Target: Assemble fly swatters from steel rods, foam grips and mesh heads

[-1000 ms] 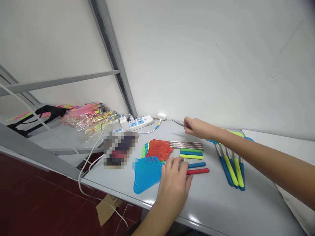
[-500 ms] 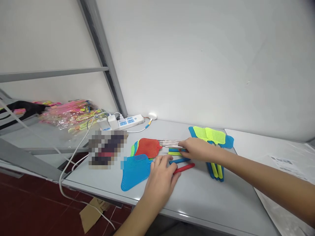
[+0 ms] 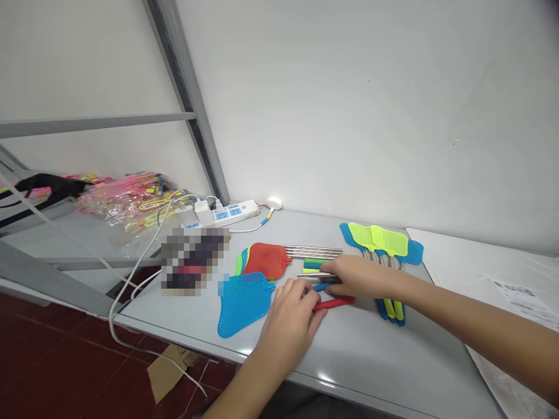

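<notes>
My right hand is closed on a thin metal rod, whose free end points left. Thumb and fingers of my left hand close round the left end of a red handle. Just left of that hand lies a blue fly swatter head. Behind it a red swatter head lies on green, blue and yellow ones. A blue handle shows partly under my right fingers. Green, blue and yellow handles lie side by side beyond, below several metal rods.
Several assembled blue and yellow fly swatters lie stacked at the right, near white plastic packaging. A white power strip with cables stands against the wall. Bagged colourful items fill the left shelf. A pixelated item lies at the table's left.
My right hand has drawn a metal rod away from the row of rods, toward me and close to the red and blue handles. My left hand stays by the red handle.
</notes>
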A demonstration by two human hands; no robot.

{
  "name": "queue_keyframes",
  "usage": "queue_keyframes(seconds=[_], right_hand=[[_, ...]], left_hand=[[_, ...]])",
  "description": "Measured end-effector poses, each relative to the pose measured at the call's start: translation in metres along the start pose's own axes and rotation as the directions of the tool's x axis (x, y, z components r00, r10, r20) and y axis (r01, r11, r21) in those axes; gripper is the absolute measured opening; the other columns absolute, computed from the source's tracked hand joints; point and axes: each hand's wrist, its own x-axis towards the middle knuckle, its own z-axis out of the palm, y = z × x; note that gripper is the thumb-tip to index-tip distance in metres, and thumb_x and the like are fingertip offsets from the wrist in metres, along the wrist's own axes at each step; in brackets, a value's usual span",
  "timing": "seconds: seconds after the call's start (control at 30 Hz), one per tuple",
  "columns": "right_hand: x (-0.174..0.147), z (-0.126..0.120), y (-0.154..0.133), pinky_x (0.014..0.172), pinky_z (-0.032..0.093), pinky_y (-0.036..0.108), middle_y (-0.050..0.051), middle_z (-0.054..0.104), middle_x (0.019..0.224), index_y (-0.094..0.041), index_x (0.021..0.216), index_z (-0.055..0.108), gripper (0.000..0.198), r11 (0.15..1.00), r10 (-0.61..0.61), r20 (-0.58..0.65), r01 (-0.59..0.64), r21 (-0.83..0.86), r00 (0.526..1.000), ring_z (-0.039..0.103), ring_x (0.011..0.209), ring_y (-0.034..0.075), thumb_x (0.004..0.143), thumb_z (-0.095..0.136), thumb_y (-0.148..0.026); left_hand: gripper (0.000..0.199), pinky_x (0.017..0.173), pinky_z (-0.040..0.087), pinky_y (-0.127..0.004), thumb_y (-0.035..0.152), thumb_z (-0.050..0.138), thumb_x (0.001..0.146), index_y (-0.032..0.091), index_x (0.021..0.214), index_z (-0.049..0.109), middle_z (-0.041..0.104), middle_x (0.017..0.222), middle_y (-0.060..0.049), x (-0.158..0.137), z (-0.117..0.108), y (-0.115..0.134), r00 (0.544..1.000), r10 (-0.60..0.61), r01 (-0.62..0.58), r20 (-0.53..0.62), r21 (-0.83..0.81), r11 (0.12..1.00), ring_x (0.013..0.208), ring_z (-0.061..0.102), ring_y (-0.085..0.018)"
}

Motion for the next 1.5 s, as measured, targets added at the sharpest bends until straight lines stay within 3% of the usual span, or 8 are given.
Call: queue_keyframes(seconds=[0.7, 0.9, 1.23, 1.37, 1.5], right_hand=[[-0.006, -0.002, 0.000, 0.050, 0.029, 0.025, 0.003, 0.065, 0.076, -0.023, 0.082, 0.061, 0.017, 0.999, 0.035, -0.046, -0.036, -0.031, 0.998, 0.058, 0.062, 0.017, 0.084, 0.058, -0.039], [0.000, -0.004, -0.001, 0.054, 0.032, 0.026, 0.005, 0.068, 0.084, -0.022, 0.086, 0.061, 0.025, 0.996, 0.047, -0.091, -0.053, -0.066, 0.995, 0.062, 0.070, 0.019, 0.093, 0.048, -0.042], [0.012, 0.001, 0.000, 0.053, 0.029, 0.027, 0.008, 0.068, 0.081, -0.021, 0.088, 0.062, 0.014, 0.986, 0.074, -0.107, -0.089, -0.140, 0.991, 0.063, 0.069, 0.022, 0.085, 0.055, -0.032], [0.009, -0.009, -0.001, 0.049, 0.028, 0.027, 0.007, 0.066, 0.075, -0.021, 0.086, 0.062, 0.012, 0.986, 0.123, -0.111, -0.134, -0.098, 0.986, 0.059, 0.062, 0.020, 0.079, 0.058, -0.029], [-0.010, -0.030, 0.000, 0.047, 0.030, 0.026, 0.002, 0.060, 0.067, -0.022, 0.087, 0.059, 0.013, 0.983, 0.182, -0.146, -0.181, 0.018, 0.972, 0.052, 0.055, 0.016, 0.085, 0.053, -0.033]], left_hand=[[0.012, 0.076, 0.040, -0.037, 0.029, 0.049, 0.094, 0.023, 0.095, 0.059, 0.053, 0.099, -0.004, 0.000, 0.000, 0.002, 0.998, -0.059, 0.057, 0.011, 0.100, 0.993, 0.088, 0.052, -0.022], [0.012, 0.076, 0.040, -0.036, 0.029, 0.050, 0.094, 0.023, 0.095, 0.060, 0.053, 0.097, -0.004, -0.001, 0.001, 0.001, 0.999, -0.039, 0.040, -0.011, 0.103, 0.994, 0.087, 0.052, -0.021], [0.013, 0.078, 0.041, -0.038, 0.024, 0.049, 0.094, 0.022, 0.099, 0.060, 0.055, 0.099, -0.006, 0.010, 0.000, 0.005, 0.996, -0.082, 0.087, -0.035, 0.178, 0.980, 0.090, 0.053, -0.023], [0.009, 0.076, 0.040, -0.037, 0.023, 0.051, 0.093, 0.021, 0.094, 0.060, 0.056, 0.098, -0.006, 0.018, -0.001, 0.006, 0.995, -0.090, 0.097, -0.039, 0.242, 0.966, 0.091, 0.054, -0.024], [0.011, 0.078, 0.040, -0.039, 0.021, 0.051, 0.092, 0.021, 0.098, 0.060, 0.057, 0.098, -0.007, 0.024, -0.002, 0.005, 0.994, -0.094, 0.107, -0.060, 0.264, 0.959, 0.092, 0.055, -0.025]])
